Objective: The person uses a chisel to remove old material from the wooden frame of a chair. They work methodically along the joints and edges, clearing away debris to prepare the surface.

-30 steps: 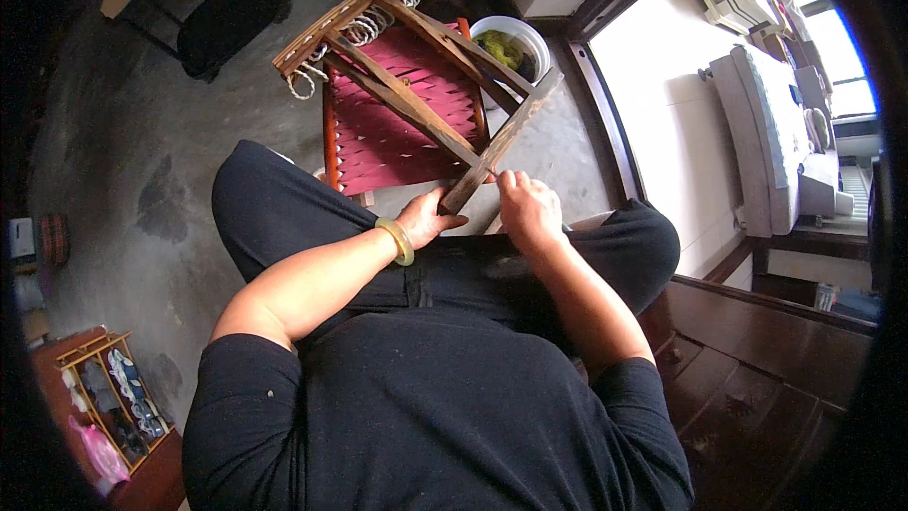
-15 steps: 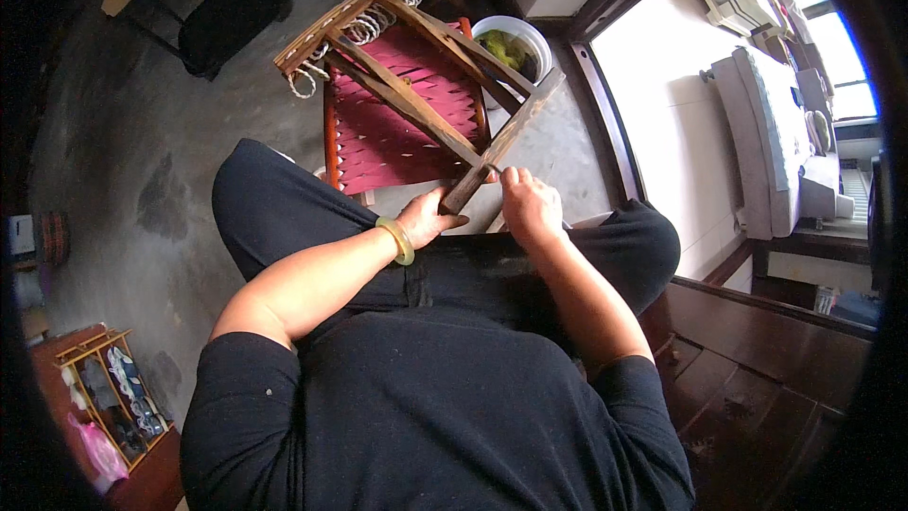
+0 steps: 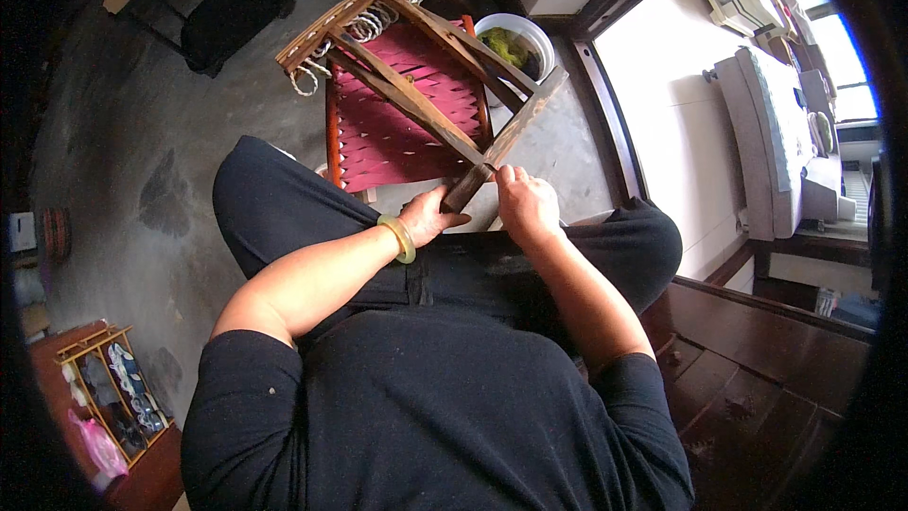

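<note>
Brown wooden folding frame with crossed legs (image 3: 409, 99) was the piece we saw being worked on, and it looked only partly done. Its slatted brown far bar (image 3: 345, 17) already carried coiled loops of thin white cord (image 3: 371, 23), some hanging loose at one end. We saw no cord on the plain, weathered wooden near bar (image 3: 525, 121), so we judged that side unfinished, though we could not tell how much work was left there.

The frame stretched out ahead of both hands, across a low seat of woven dark-red straps (image 3: 383, 137); whether it rested on those straps we could not tell. The near bar slanted down toward the lap, its darker lower end between the hands. We found the left hand (image 3: 427, 216) curled round that end, gripping it from the left. The right hand (image 3: 528, 206) stood just right of the bar, its fingers folded in and their tips close against the wood; we could not make out what, if anything, they pinched.
</note>
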